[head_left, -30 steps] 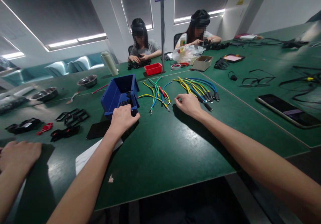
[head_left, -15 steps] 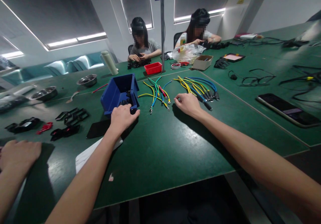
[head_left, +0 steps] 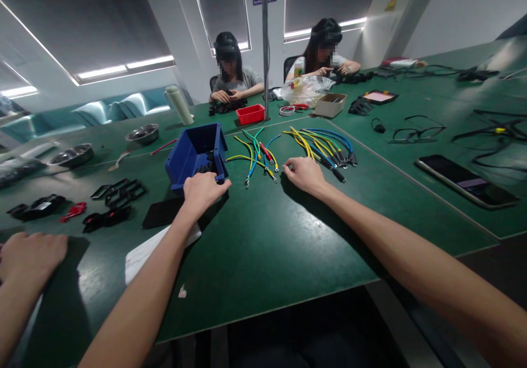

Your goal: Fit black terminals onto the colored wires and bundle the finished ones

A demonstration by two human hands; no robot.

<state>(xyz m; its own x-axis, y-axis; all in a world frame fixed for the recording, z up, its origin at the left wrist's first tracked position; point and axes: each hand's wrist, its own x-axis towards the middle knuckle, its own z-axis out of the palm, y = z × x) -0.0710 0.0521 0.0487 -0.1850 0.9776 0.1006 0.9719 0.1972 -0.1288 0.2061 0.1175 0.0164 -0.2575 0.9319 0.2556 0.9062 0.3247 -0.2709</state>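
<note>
My left hand [head_left: 201, 192] is at the front lip of a blue bin [head_left: 181, 156]. Its fingers bend over the lip and its thumb points right; the fingertips are hidden. Small black parts [head_left: 206, 165] lie inside the bin. My right hand [head_left: 304, 173] rests on the table with curled fingers, and nothing shows in it. Just beyond it spreads a bundle of yellow, blue and green cables [head_left: 325, 145] with black ends. Between the hands lies a looser group of short cables [head_left: 251, 156] with metal ring lugs.
Another person's hand [head_left: 33, 252] lies at the left edge, near black plastic parts [head_left: 107, 219]. A black slab [head_left: 160, 213] and a white sheet [head_left: 142, 255] are beside my left forearm. Right stands a phone [head_left: 465, 181] and glasses [head_left: 418, 133]. Two people [head_left: 230, 77] work opposite.
The view has shifted slightly, so things at the right appear a little further left. Both hands keep their places at the bin and beside the cables.
</note>
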